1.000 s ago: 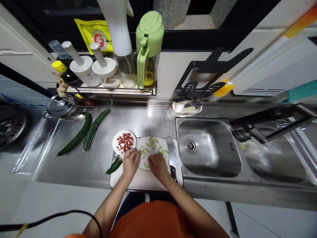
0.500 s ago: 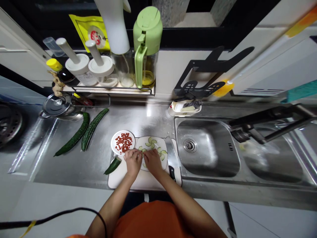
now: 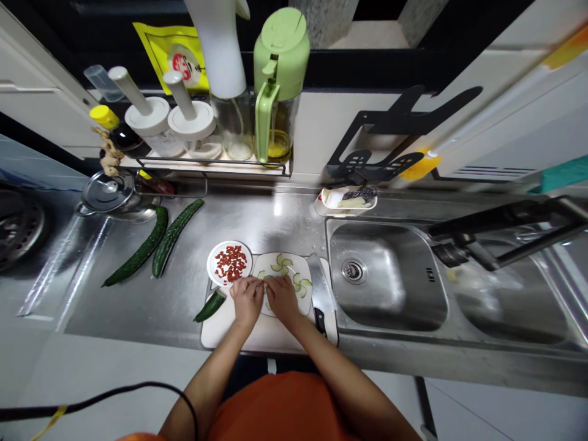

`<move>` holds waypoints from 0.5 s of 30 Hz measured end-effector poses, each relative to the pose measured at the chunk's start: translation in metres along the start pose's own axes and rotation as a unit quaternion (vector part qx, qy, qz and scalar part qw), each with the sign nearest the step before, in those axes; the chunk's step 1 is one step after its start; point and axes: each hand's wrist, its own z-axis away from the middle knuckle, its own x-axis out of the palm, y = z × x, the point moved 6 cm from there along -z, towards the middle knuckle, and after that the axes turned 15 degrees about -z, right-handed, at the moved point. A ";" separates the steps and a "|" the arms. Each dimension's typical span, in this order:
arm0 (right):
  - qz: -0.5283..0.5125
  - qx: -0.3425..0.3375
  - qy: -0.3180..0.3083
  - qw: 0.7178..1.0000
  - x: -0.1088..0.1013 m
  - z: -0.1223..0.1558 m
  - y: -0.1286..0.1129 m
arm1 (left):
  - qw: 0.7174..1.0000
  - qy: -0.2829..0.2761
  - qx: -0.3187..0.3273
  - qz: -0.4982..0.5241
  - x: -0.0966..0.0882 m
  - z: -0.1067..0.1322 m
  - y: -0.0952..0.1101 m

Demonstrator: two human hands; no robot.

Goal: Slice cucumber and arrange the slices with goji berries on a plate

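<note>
Both my hands rest over the near left part of a white plate that carries several pale green cucumber slices. My left hand and my right hand sit side by side, fingers curled and pinched together above the slices; what they pinch is hidden. The plate lies on a white cutting board. Just left of the plate stands a small white dish of red berries. A cut cucumber piece lies at the board's left edge. A knife lies along the board's right side.
Two whole cucumbers lie on the steel counter to the left, by a pot lid. A rack of bottles and jars lines the back. The sink and faucet are to the right, with a soap dish behind.
My hands moved up and closer together, from the plate's near edge onto the slices at its left side. Since half a second ago they have hardly moved.
</note>
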 end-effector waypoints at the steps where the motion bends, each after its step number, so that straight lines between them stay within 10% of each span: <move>1: 0.004 0.002 -0.002 1.000 0.000 0.000 0.000 | 1.000 -0.002 0.002 -0.001 0.000 0.000 0.000; 15: -0.002 0.002 0.007 1.000 -0.004 -0.001 -0.003 | 0.999 -0.007 0.036 -0.011 -0.004 0.003 -0.005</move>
